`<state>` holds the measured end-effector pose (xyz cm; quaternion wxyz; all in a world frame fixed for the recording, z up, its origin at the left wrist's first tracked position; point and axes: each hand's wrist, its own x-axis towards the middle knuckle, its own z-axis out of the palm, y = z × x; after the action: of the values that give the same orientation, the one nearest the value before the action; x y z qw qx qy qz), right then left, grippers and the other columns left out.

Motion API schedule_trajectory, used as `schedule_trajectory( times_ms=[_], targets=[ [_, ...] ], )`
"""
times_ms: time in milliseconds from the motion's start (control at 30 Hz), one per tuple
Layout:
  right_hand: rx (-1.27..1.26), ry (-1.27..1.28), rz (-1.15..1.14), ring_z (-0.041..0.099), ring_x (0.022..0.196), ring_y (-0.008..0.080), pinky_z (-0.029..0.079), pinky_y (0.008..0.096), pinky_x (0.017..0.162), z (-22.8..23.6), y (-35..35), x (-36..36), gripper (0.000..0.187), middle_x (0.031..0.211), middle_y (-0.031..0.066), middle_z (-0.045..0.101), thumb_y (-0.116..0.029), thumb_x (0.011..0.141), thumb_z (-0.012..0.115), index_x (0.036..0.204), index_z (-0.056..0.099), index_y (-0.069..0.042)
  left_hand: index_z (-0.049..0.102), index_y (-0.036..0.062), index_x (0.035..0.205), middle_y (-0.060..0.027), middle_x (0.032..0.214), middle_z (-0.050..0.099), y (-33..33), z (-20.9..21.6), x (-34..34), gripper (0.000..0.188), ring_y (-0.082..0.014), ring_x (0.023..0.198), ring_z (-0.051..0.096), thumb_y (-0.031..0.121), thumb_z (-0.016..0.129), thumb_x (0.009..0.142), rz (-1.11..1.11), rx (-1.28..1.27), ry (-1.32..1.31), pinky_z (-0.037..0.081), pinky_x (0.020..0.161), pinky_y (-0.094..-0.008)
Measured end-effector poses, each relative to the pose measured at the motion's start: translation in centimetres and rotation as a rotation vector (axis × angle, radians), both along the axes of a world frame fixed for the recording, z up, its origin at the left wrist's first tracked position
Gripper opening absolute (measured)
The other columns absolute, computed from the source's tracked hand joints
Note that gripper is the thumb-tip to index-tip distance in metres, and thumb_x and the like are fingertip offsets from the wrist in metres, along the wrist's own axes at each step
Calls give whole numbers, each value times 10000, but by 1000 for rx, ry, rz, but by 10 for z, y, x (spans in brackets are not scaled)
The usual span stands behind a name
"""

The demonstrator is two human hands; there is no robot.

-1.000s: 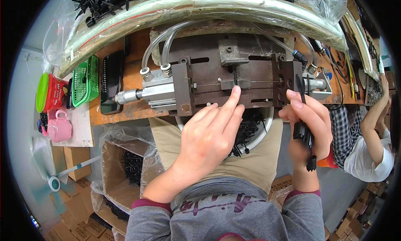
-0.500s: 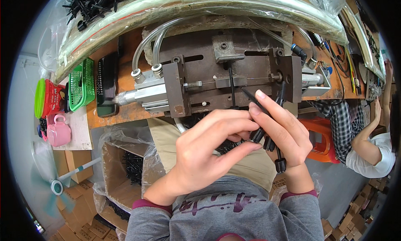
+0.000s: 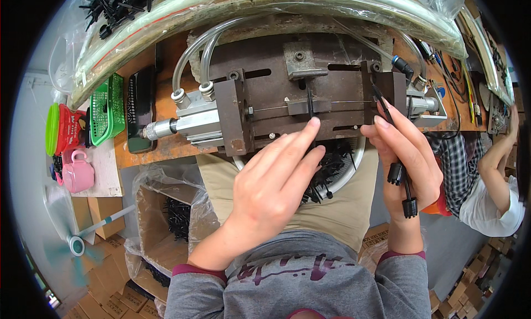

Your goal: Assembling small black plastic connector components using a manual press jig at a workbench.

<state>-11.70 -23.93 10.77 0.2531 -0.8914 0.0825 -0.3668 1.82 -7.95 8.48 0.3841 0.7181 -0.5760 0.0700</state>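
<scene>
My left hand (image 3: pixel 271 178) is at the front of a brown metal fixture (image 3: pixel 265 92). Its index finger and thumb close on a thin black rod (image 3: pixel 311 100), whose upper part lies over the small middle block (image 3: pixel 322 106). The rod's lower part is partly hidden by the fingers. To the right, my right hand (image 3: pixel 412 164) is closed around several slim black sticks with ribbed knobs (image 3: pixel 409 207) at their lower ends. One stick's thin tip (image 3: pixel 379 95) points up past the fingers. A fine wire (image 3: pixel 354 102) runs across the fixture.
Metal cylinders (image 3: pixel 202 120) with clear hoses flank the fixture. Black parts (image 3: pixel 334 167) lie below it. On the left are a green basket (image 3: pixel 108 109), a pink cup (image 3: pixel 78 172) and a lined carton (image 3: pixel 157 219). Another person (image 3: pixel 492 197) sits at the right.
My hands have moved apart. The left has gone up to the fixture's rod, and the right has shifted right with its sticks. The rod's tip now sits lower, and the left cylinder's plunger has drawn back.
</scene>
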Motion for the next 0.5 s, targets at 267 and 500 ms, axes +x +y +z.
schedule_trajectory(
  times_ms=[267,500],
  targets=[
    [132,-46,3,722,801,227,586,299,689,-3,8,0,160,1204,284,665,20,979,574,1135,609,7,739,12,965,-136,1214,705,-9,7,3,289,-239,830,716,64,815,692,49,115,-74,572,742,-314],
    [173,-6,32,731,903,283,598,334,726,-10,13,-4,97,1209,310,654,25,988,566,1081,588,34,733,16,1000,-128,1121,731,-5,12,1,371,-197,760,705,92,879,668,-38,29,204,556,690,-290]
  ],
)
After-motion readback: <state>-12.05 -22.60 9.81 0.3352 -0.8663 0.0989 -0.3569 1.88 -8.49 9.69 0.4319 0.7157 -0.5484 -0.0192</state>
